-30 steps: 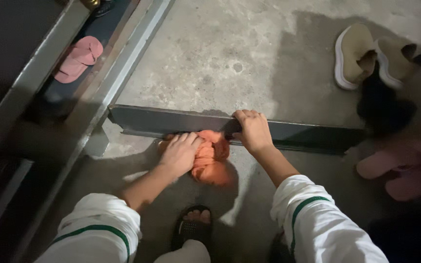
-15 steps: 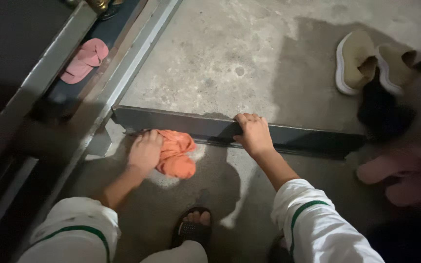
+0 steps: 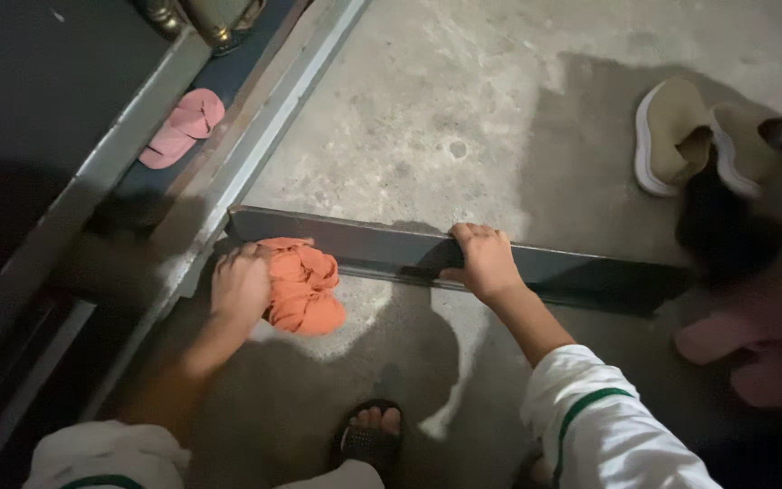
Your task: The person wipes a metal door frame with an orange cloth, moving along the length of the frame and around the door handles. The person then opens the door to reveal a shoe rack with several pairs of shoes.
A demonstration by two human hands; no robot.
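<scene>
The left hand point(image 3: 239, 288) is clutching an orange rag point(image 3: 303, 286) against the dark metal beam point(image 3: 382, 248), which is running left-right across open concrete floor point(image 3: 427, 118); the right hand point(image 3: 484, 261) is gripping its top edge.

Dim scene; a harsh light from behind the person brightens the concrete floor point(image 3: 427, 118) toward twelve o'clock. Hard shadows fall at six and three o'clock. Nine o'clock is near black; the right edge is blurred.

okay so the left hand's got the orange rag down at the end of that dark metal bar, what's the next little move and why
Probably sweep the crumpled orange cloth back rightward along the dark metal bar. The left hand presses it at the bar's left end, while the right hand grips the bar's top edge, so the stretch between them lies open to the cloth.
</scene>
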